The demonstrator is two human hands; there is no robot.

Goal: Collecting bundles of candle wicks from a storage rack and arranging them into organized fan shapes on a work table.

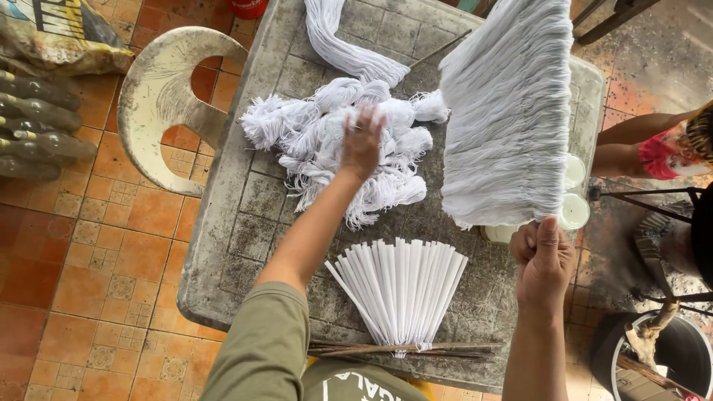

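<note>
A: What was the left hand (362,141) doing at that moment?

B: It was stretched out over the pile of white yarn bundles (338,141) in the middle of the table (245,245). The fingers were spread and a little blurred, pressing down on top of the pile. I could not tell if they already closed around a bundle, so I say only that the hand looked open and touched the yarn.

A: And the right hand (544,256)?

B: It was closed like a fist, gripping the lower end of a big flat sheet of white threads (509,111). The sheet was held up above the table, I think so that the threads hang straight and do not tangle with the loose pile.

A: What lay close to the person?

B: A fan of white strips (401,289), spread open and joined at the bottom, where it lay on a few thin brown sticks (401,349) near the table edge. Probably it was spread like this to keep each strip separate and easy to take.

A: Anything else around?

B: Another long hank of yarn (334,37) lay at the far side of the table. Some white round cups (573,212) stood partly behind the sheet. A white plastic chair (160,96) was at the left on the orange tile floor (89,282), and another person's arm (639,130) showed at the right, not touching anything of this work
</note>
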